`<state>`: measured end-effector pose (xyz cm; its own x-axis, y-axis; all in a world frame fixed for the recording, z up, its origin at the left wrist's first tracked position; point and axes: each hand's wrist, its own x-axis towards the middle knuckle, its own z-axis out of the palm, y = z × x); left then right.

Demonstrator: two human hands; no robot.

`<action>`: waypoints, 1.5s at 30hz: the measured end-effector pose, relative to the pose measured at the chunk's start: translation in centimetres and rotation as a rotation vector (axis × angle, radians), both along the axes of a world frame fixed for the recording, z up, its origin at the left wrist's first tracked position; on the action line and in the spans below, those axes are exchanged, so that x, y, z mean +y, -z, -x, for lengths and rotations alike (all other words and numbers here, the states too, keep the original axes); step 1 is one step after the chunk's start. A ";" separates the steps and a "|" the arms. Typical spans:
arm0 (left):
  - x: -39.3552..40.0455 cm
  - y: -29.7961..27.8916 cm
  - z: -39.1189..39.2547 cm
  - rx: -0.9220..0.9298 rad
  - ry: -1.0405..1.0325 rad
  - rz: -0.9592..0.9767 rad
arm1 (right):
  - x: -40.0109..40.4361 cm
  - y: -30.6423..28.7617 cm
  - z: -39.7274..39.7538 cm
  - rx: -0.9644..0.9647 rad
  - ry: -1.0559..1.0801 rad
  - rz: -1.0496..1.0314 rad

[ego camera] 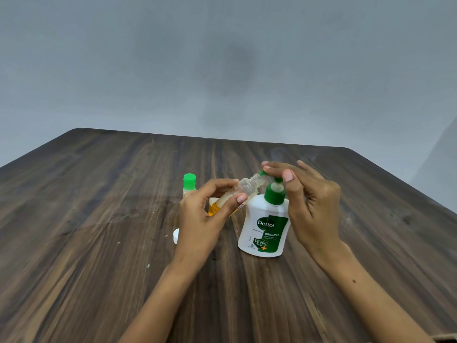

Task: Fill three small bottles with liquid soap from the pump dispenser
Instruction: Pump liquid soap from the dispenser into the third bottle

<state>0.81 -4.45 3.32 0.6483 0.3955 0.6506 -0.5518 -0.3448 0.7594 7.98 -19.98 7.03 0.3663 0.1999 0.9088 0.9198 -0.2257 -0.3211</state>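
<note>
At the middle of the dark wooden table [99,194] we have the small clear bottle [243,190] tilted, its open threaded neck right at the nozzle of the pump dispenser [265,226]. Our left hand [205,219] pinches it around the body, the sensible hold, since it looks light, thin-walled and likely slick with soap. Our right hand [309,201] rests its fingers on the pump head. A green-capped bottle [189,183] stands just behind, so we judge there's little room there, plenty toward us.

White and green pump dispenser [265,224], clear small bottle [244,189] holding amber soap, green-capped bottle [189,182], dark wood-grain table [99,206]
</note>
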 end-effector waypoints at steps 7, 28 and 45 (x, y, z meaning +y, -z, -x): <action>-0.1 0.1 0.0 0.011 0.004 0.007 | 0.2 1.3 -0.1 0.021 -0.010 -0.046; -0.2 -0.2 0.3 0.018 0.010 0.016 | -0.2 1.0 -0.1 -0.064 0.018 0.014; -0.4 -0.4 0.5 0.029 0.017 0.036 | -0.6 0.1 0.0 -0.057 0.020 0.074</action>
